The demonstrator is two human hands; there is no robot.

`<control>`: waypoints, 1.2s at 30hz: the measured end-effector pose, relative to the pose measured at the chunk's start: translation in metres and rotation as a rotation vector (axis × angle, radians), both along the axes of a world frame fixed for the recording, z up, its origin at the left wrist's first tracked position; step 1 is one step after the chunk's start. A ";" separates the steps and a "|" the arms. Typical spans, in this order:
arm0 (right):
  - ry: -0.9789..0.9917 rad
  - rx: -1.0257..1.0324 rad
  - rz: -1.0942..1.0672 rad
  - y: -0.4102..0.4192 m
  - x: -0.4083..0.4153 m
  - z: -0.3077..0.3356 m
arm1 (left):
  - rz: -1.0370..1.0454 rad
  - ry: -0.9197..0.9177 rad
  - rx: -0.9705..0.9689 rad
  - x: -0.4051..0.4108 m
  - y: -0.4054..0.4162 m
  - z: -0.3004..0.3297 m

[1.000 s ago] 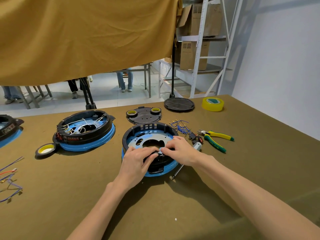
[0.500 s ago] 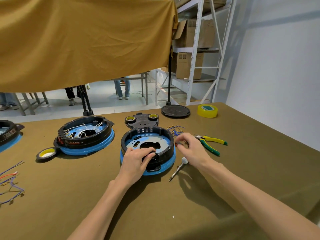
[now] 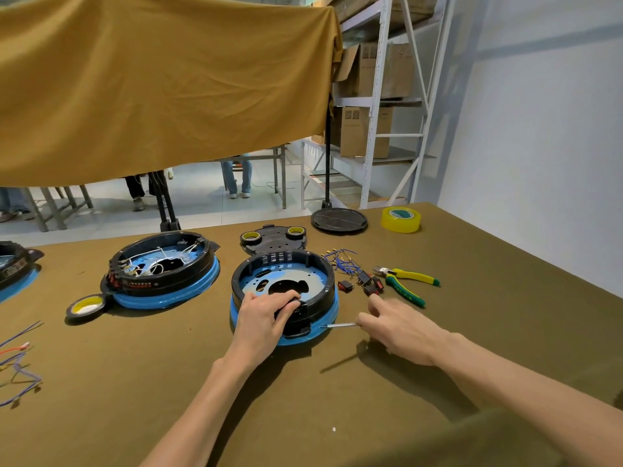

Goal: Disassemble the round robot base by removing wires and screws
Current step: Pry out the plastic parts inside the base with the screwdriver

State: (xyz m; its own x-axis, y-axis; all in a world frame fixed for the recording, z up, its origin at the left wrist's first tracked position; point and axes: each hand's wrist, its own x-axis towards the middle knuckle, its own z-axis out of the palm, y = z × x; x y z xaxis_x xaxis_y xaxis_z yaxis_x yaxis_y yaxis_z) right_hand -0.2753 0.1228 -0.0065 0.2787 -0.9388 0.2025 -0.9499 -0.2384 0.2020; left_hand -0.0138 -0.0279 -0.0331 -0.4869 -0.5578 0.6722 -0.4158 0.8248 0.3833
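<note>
The round robot base (image 3: 285, 288) sits on the counter (image 3: 472, 332) in front of the person, beside a second, still-wired base (image 3: 161, 274) to its left. Change over the last second: the right hand (image 3: 401, 332) has left the base rim, where both hands were working together, and moved out to the counter on the right, where its fingers (image 3: 362, 320) are now curled around the handle end of the screwdriver (image 3: 338, 325); the shaft tip points at the blue skirt. Left hand (image 3: 266, 315) stays on the near rim, fingers curled over the black latch part, steadying the base. Loose blue wires (image 3: 342, 261) and small switches (image 3: 367, 284) lie beside the pliers (image 3: 406, 283). Judgement: this base appears cleared of wires, so screw removal is next.
</note>
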 end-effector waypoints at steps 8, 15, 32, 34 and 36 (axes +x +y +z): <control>-0.304 0.047 -0.119 0.003 0.045 -0.011 | 0.001 -0.098 0.084 -0.004 0.001 0.004; -0.218 0.030 -0.201 -0.004 0.064 0.005 | -0.076 -0.171 0.107 0.007 -0.006 0.006; 0.013 0.113 -0.230 -0.058 0.102 0.037 | 0.000 -0.165 0.055 0.004 -0.001 0.001; 0.124 0.139 -0.220 -0.061 0.103 0.045 | 0.005 -0.155 0.048 0.003 0.000 0.000; 0.210 0.176 -0.215 -0.064 0.103 0.051 | 0.008 -0.144 0.037 0.002 0.000 -0.001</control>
